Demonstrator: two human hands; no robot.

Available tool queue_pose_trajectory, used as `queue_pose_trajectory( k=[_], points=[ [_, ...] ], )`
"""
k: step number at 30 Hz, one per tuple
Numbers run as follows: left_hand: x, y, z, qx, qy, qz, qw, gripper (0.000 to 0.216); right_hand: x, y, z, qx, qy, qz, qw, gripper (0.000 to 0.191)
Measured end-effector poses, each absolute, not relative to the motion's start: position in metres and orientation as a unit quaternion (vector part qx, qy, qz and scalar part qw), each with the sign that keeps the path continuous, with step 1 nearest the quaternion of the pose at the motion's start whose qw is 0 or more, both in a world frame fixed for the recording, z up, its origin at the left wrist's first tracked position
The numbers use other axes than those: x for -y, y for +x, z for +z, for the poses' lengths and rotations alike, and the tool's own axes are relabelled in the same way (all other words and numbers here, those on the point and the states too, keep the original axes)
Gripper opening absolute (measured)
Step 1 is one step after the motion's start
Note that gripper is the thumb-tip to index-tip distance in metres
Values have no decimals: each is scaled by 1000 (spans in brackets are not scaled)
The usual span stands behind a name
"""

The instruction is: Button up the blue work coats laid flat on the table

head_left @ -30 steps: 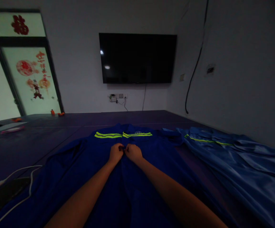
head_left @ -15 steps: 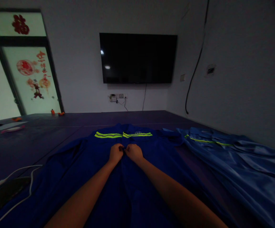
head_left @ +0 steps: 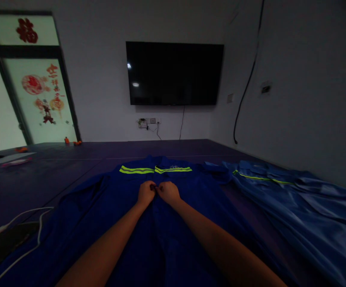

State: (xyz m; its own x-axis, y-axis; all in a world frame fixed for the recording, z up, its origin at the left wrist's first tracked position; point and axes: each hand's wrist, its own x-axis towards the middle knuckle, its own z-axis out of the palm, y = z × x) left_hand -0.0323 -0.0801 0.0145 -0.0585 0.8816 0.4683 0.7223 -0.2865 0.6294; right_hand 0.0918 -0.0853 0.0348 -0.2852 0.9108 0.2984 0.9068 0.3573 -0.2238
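Note:
A dark blue work jacket (head_left: 110,217) with yellow-green and grey reflective bands across its chest lies spread out before me. My left hand (head_left: 146,193) is closed, pinching the jacket's front edge just below the bands. Close beside it, my right hand (head_left: 168,193) pinches the same front opening from the other side. The fingertips of both hands nearly meet at the middle line. What exactly sits between them, cloth edge or fastener, is too small and dark to make out.
A second, lighter blue garment (head_left: 304,207) with a thin yellow-green stripe lies to the right. At the lower left are a white cable (head_left: 39,231) and a dark flat object (head_left: 14,239). Small orange items (head_left: 76,142) stand near the door; a television (head_left: 174,73) hangs on the wall.

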Motion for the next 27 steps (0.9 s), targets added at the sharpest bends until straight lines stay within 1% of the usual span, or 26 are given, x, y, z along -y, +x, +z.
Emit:
queue_pose_trajectory(
  k=[9, 18, 27],
  points=[
    [80, -33, 14, -585, 685, 422, 101, 25, 91, 89, 38, 800, -569, -28, 188, 34],
    [78, -33, 13, -583, 688, 420, 101, 29, 89, 90, 36, 804, -567, -16, 178, 33],
    [80, -32, 15, -590, 692, 404, 94, 23, 88, 91, 37, 814, -552, 2, 182, 28]
  ],
)
